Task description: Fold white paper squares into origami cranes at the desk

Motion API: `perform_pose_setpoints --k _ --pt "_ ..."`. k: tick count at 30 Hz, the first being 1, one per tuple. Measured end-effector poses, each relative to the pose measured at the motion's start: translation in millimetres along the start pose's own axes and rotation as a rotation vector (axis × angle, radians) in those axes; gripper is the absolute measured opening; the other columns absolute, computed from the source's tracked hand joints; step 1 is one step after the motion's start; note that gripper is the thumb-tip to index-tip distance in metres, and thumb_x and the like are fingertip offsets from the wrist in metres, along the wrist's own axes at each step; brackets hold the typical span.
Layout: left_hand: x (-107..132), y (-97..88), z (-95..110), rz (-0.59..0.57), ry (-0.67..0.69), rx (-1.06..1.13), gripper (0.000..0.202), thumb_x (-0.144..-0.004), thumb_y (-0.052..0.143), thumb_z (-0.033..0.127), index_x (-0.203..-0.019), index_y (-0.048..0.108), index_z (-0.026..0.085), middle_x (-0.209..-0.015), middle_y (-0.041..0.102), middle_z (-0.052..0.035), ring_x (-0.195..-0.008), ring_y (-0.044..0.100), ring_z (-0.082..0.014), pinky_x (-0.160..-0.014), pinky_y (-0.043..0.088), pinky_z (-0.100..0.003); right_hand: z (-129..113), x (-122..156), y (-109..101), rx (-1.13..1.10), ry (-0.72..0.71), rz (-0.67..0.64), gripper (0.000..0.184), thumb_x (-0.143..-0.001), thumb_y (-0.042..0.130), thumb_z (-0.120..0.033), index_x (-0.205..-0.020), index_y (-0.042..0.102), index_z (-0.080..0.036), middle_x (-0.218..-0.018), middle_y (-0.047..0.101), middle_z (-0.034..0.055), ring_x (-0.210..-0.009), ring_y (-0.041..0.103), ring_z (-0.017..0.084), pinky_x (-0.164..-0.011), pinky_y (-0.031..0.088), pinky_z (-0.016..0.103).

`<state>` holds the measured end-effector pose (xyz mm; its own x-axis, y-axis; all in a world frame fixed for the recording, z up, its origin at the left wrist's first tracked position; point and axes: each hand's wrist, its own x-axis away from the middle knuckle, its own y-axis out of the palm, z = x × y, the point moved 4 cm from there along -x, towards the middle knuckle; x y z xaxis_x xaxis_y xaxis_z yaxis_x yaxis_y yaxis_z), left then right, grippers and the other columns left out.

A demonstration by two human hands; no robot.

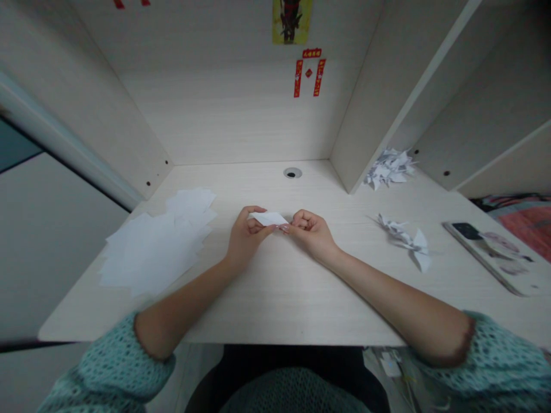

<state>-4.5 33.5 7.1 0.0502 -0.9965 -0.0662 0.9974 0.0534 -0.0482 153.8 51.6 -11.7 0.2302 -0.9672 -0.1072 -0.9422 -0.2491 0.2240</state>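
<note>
A small folded piece of white paper (270, 218), pointed at its ends, is held just above the desk between both hands. My left hand (247, 235) pinches its left part, with the thumb along the near edge and the fingers behind. At the paper's right tip, my right hand (310, 230) closes thumb and forefinger, its other fingers curled in. The two thumb tips almost meet at the near edge. Parts of the paper are covered by the fingers.
Loose white paper sheets (159, 244) lie spread at the left. Folded white paper pieces (404, 238) rest at the right, beside a phone (491, 255). A heap of folded paper (391, 167) sits behind the upright panel (387, 86). A round cable hole (293, 172) is near the back wall.
</note>
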Motion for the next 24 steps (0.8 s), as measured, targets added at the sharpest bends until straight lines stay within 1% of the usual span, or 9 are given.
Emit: perform_pose_setpoints --k 2,4,10,14,16,18,20,22,24 --pt "-1 -0.7 -1 0.015 -0.017 0.010 0.045 -0.062 0.077 0.031 -0.097 0.052 0.021 -0.063 0.067 0.0037 -0.059 0.065 -0.0138 -0.055 0.047 -0.021 0 0 1 -0.009 -0.010 -0.009 0.031 -0.063 0.078 -0.037 -0.064 0.052 -0.020 -0.056 0.062 -0.0031 -0.053 0.054 0.011 -0.055 0.039 0.024" --pt "-1 -1.2 -1 0.012 -0.025 0.024 0.046 -0.061 0.078 0.031 -0.098 0.053 0.020 -0.061 0.067 0.0040 -0.059 0.065 -0.0137 -0.056 0.047 -0.021 -1 0 1 -0.009 -0.014 -0.013 0.031 -0.064 0.078 -0.037 -0.064 0.052 -0.020 -0.056 0.061 -0.0036 -0.052 0.053 0.010 -0.055 0.038 0.024" --pt "-3 -0.1 -1 -0.068 -0.021 0.094 0.050 -0.071 0.070 0.037 -0.113 0.050 0.019 -0.063 0.069 0.0014 -0.074 0.070 -0.0181 -0.070 0.050 -0.026 -3 -2 0 0.009 -0.006 0.014 0.033 -0.061 0.078 -0.039 -0.065 0.051 -0.020 -0.060 0.062 -0.0023 -0.056 0.055 0.012 -0.057 0.039 0.025" --pt "1 -0.6 4 -0.050 0.046 -0.022 0.048 -0.072 0.070 0.037 -0.113 0.051 0.020 -0.067 0.071 0.0004 -0.076 0.070 -0.0183 -0.068 0.050 -0.025 -3 -1 2 0.022 -0.041 0.002 0.031 -0.064 0.077 -0.039 -0.072 0.054 -0.020 -0.058 0.057 -0.0052 -0.053 0.049 0.009 -0.055 0.036 0.024" --pt "4 -0.3 7 -0.042 0.086 -0.114 0.046 -0.073 0.069 0.037 -0.112 0.053 0.021 -0.067 0.070 0.0011 -0.072 0.069 -0.0164 -0.066 0.049 -0.023 -5 0 4 0.015 -0.055 -0.011 0.031 -0.064 0.077 -0.038 -0.077 0.055 -0.021 -0.059 0.055 -0.0061 -0.053 0.047 0.008 -0.055 0.035 0.023" --pt "5 0.2 9 -0.038 0.109 -0.167 0.044 -0.073 0.069 0.036 -0.112 0.054 0.021 -0.063 0.068 0.0027 -0.067 0.067 -0.0145 -0.065 0.048 -0.022 -5 1 5 0.013 -0.054 -0.014 0.033 -0.063 0.078 -0.037 -0.078 0.054 -0.020 -0.058 0.054 -0.0067 -0.051 0.045 0.008 -0.053 0.033 0.022" --pt "4 0.4 8 -0.038 0.108 -0.145 0.045 -0.073 0.069 0.036 -0.112 0.053 0.020 -0.063 0.068 0.0029 -0.066 0.066 -0.0141 -0.065 0.048 -0.022 -6 1 6 0.016 -0.052 -0.007 0.034 -0.061 0.079 -0.036 -0.075 0.053 -0.020 -0.054 0.050 -0.0081 -0.048 0.041 0.006 -0.050 0.030 0.022" --pt "2 -0.1 6 -0.032 0.093 -0.075 0.047 -0.073 0.069 0.036 -0.113 0.051 0.019 -0.066 0.070 0.0019 -0.067 0.067 -0.0147 -0.066 0.048 -0.022 -6 1 7 0.007 -0.055 -0.007 0.034 -0.061 0.079 -0.036 -0.072 0.051 -0.019 -0.051 0.048 -0.0091 -0.045 0.037 0.005 -0.049 0.027 0.021" --pt "0 -1.7 3 -0.008 0.085 -0.001 0.049 -0.073 0.069 0.037 -0.114 0.050 0.018 -0.067 0.070 0.0013 -0.069 0.067 -0.0155 -0.068 0.049 -0.024 -5 0 7 -0.005 -0.046 -0.024 0.035 -0.061 0.079 -0.036 -0.074 0.051 -0.019 -0.052 0.052 -0.0084 -0.046 0.040 0.006 -0.050 0.027 0.021"
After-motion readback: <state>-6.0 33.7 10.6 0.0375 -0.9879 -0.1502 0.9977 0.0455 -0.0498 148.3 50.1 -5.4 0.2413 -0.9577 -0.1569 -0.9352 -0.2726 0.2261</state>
